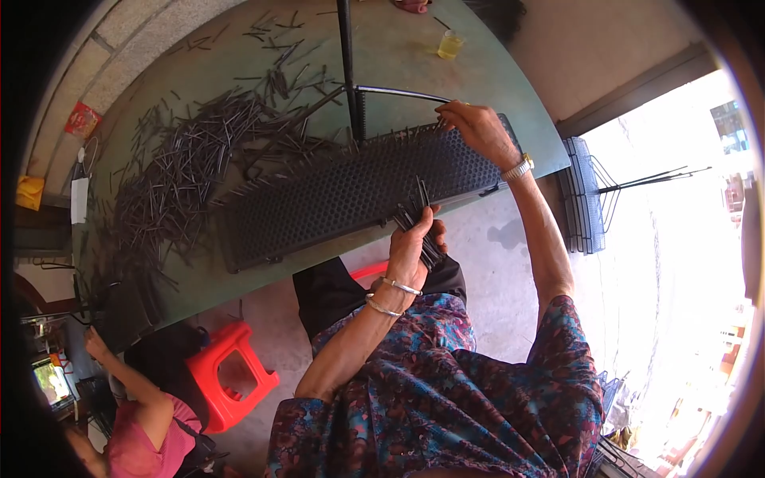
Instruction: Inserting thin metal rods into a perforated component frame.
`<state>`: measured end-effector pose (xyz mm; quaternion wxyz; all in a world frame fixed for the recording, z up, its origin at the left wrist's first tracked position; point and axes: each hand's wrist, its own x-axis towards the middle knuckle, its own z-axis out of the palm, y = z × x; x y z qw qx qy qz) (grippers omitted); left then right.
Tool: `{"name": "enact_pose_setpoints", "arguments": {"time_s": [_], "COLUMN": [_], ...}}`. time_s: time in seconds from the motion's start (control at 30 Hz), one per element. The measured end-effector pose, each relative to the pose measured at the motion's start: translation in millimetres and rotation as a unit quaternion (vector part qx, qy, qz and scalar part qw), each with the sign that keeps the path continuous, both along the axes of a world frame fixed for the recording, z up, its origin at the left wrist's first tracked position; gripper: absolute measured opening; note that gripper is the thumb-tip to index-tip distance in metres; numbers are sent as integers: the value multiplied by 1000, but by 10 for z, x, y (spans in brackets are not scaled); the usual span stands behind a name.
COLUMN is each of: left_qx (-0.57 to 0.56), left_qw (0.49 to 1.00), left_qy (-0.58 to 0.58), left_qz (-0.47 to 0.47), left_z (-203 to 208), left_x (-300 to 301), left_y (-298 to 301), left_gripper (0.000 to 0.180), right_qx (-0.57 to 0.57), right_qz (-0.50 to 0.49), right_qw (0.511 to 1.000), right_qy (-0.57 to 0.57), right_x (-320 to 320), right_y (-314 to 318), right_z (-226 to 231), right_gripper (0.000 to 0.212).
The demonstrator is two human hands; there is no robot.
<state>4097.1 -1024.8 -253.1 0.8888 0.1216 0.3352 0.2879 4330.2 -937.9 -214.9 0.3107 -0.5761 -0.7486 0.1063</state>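
Note:
A long black board full of round holes (335,195) lies slanted along the near edge of the green table (406,64). Short black sticks stand in a row along its far side. My left hand (413,247) is closed round a bundle of thin black sticks (410,217), just below the board's near edge. At the board's right end, my right hand (480,131) has its fingers pinched together over the far edge. What lies between those fingertips is too small to make out.
Loose black sticks (187,163) are heaped left of the board. Behind it rises a dark pole (347,48) with curved arms. A cup of yellow liquid (450,45) stands farther back. A red stool (227,374) and another person (151,430) are at lower left.

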Motion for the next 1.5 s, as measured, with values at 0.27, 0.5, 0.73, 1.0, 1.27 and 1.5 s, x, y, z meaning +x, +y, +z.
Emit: {"name": "enact_pose_setpoints", "arguments": {"time_s": [0.27, 0.5, 0.73, 1.0, 1.27, 1.5], "left_qx": [12, 58, 67, 84, 87, 93], "left_qw": [1000, 998, 998, 994, 994, 993], "left_qy": [-8, -5, 6, 69, 68, 67], "left_qz": [5, -5, 0, -32, -27, -14], "left_z": [91, 116, 251, 250, 270, 293], "left_x": [33, 30, 70, 45, 77, 78], "left_y": [19, 40, 36, 57, 27, 11], "left_gripper": [22, 20, 25, 25, 27, 24], "right_qx": [-6, -261, -324, -319, -310, -264], "right_qz": [-58, 0, -2, -8, -13, -15], "right_qw": [997, 936, 897, 882, 887, 906], "right_qy": [-52, 235, 300, 347, 343, 331], "right_x": [-86, -406, -486, -489, -469, -466], "right_y": [-135, -613, -738, -789, -804, -810], "right_z": [1, 294, 261, 301, 296, 239], "right_gripper": [24, 37, 18, 17, 15, 15]}}
